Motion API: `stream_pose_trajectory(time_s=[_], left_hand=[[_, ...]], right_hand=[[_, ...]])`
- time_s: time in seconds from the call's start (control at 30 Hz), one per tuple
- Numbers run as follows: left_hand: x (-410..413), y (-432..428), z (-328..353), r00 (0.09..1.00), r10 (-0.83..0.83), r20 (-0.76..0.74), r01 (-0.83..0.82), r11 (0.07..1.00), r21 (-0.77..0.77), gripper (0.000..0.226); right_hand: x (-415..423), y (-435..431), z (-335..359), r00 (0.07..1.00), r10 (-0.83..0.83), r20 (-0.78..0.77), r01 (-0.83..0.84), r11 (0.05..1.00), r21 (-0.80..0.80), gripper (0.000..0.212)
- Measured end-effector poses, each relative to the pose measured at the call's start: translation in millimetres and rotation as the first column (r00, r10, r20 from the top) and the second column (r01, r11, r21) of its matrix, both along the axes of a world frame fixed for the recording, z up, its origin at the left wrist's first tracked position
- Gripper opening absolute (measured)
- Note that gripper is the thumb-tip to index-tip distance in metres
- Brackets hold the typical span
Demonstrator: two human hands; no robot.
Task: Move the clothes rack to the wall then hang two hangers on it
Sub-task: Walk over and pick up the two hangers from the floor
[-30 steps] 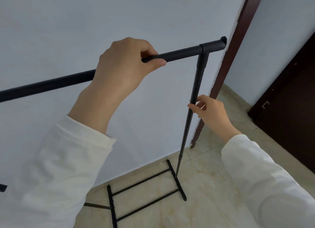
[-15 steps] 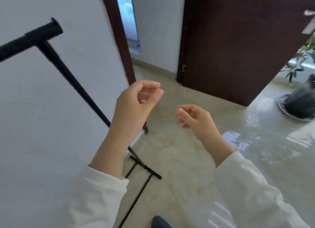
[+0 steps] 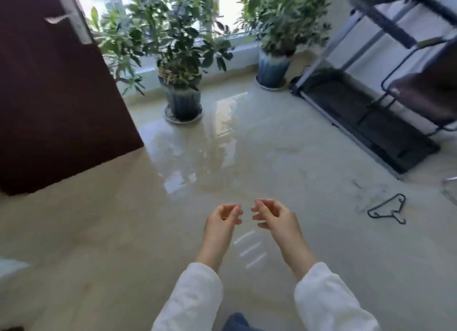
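Observation:
A black hanger (image 3: 387, 210) lies flat on the shiny floor at the right, a good arm's length from my hands. Part of another thin metal frame (image 3: 450, 191) shows at the right edge; I cannot tell what it is. My left hand (image 3: 222, 220) and my right hand (image 3: 273, 217) hover side by side low in the middle of the view, fingers loosely curled and empty. The clothes rack is out of view.
A dark brown door (image 3: 57, 103) stands open at the left. Two potted plants (image 3: 181, 93) (image 3: 273, 68) sit by the window at the back. A treadmill (image 3: 358, 115) and a dark chair (image 3: 425, 93) fill the right side.
Both hands let go of the rack and dropped in front of me. My view swung right, away from the wall and rack, past the door to the room with the plants and hanger.

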State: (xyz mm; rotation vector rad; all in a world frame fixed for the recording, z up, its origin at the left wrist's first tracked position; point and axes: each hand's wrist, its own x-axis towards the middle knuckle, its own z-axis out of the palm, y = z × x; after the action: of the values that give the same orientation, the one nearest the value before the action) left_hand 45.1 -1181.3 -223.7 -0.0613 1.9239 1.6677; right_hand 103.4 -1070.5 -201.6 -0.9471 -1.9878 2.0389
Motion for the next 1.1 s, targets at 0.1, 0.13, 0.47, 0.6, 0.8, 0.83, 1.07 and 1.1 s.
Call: stream_pose_trajectory(time_s=[0.1, 0.13, 0.47, 0.6, 0.8, 0.83, 1.07, 1.1], left_hand=[[18, 90, -2, 0.976, -0.211, 0.062, 0.208, 0.977, 0.049, 0.007], [23, 115, 0, 0.960, -0.270, 0.069, 0.266, 0.962, 0.053, 0.007], [15, 308, -15, 0.804, -0.571, 0.163, 0.572, 0.819, 0.049, 0.013], [-24, 370, -19, 0.790, -0.585, 0.186, 0.584, 0.809, 0.068, 0.013], [-96, 466, -32, 0.790, -0.588, 0.174, 0.592, 0.805, 0.033, 0.012], [-102, 486, -35, 0.783, -0.599, 0.169, 0.604, 0.797, 0.023, 0.011], [-96, 643, -69, 0.671, -0.699, 0.248, 0.718, 0.696, 0.015, 0.011], [-92, 670, -76, 0.660, -0.705, 0.259, 0.729, 0.685, 0.008, 0.013]], right_hand=[[36, 71, -7, 0.971, -0.238, 0.034, 0.239, 0.971, -0.013, 0.007], [45, 91, -11, 0.951, -0.306, 0.038, 0.307, 0.952, -0.018, 0.009], [61, 243, -36, 0.710, -0.697, 0.102, 0.704, 0.696, -0.143, 0.008], [33, 307, -30, 0.639, -0.756, 0.142, 0.767, 0.612, -0.192, 0.010], [-9, 411, -24, 0.539, -0.829, 0.149, 0.837, 0.506, -0.207, 0.012], [-14, 429, -26, 0.514, -0.845, 0.151, 0.851, 0.479, -0.214, 0.012], [9, 561, -59, 0.331, -0.920, 0.209, 0.932, 0.285, -0.224, 0.012], [15, 584, -67, 0.312, -0.924, 0.219, 0.939, 0.265, -0.219, 0.012]])
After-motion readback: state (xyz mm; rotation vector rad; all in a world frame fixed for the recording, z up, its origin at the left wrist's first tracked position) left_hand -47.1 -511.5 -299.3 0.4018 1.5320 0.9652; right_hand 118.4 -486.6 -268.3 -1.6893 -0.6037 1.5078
